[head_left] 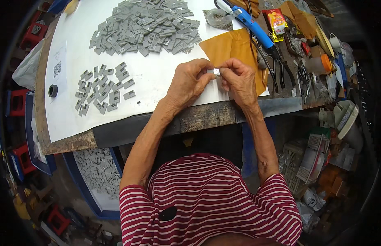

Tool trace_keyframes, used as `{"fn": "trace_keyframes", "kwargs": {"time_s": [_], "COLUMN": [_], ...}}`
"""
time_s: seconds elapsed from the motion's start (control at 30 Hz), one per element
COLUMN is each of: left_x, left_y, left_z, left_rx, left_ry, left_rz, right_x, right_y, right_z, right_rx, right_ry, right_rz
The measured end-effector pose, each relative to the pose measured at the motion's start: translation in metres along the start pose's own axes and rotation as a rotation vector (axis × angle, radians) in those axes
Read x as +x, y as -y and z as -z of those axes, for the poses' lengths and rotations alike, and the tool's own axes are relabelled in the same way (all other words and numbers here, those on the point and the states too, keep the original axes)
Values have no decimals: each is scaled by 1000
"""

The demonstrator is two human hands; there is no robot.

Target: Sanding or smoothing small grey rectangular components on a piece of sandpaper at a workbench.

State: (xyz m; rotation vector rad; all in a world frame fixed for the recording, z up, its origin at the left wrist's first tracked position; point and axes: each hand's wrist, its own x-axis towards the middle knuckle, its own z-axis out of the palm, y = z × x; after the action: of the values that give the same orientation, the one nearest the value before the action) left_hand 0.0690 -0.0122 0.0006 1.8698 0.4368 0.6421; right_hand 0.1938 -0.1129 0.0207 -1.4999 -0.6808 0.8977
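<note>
Near the table's front edge, my two hands meet over a small grey rectangular piece [216,71] with a shiny face. My left hand [188,80] pinches its left end between thumb and fingers. From the other side my right hand [241,82] grips the right end, its fingers curled and partly hiding the piece. Left of my hands, a loose group of similar grey pieces [103,95] lies spread on the white paper [153,84]. Farther back is a large heap of such pieces [145,28].
A brown envelope [235,45] lies beyond my right hand, with a blue corded tool [254,26], a bag of small parts [219,19] and pliers [280,69] around it. A black ring [53,90] sits at left. Below the table, a blue-rimmed tray [109,214] holds many grey pieces.
</note>
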Motion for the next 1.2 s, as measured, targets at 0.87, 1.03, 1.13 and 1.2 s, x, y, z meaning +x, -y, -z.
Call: {"fn": "trace_keyframes", "kwargs": {"time_s": [0.87,1.03,1.13,1.2], "left_x": [-1,-2,-1,0], "left_y": [-1,0,1,5], "left_z": [-5,-2,-1,0], "left_rx": [52,70,103,111], "left_ry": [-106,-124,-133,-129], "left_rz": [-69,-72,-78,-98], "right_x": [5,7,7,6], "right_y": [-12,-10,-6,-6], "right_z": [3,0,-3,-1], "right_rx": [171,137,19,-24], "right_ry": [35,37,5,7], "right_rz": [25,23,-5,18]}}
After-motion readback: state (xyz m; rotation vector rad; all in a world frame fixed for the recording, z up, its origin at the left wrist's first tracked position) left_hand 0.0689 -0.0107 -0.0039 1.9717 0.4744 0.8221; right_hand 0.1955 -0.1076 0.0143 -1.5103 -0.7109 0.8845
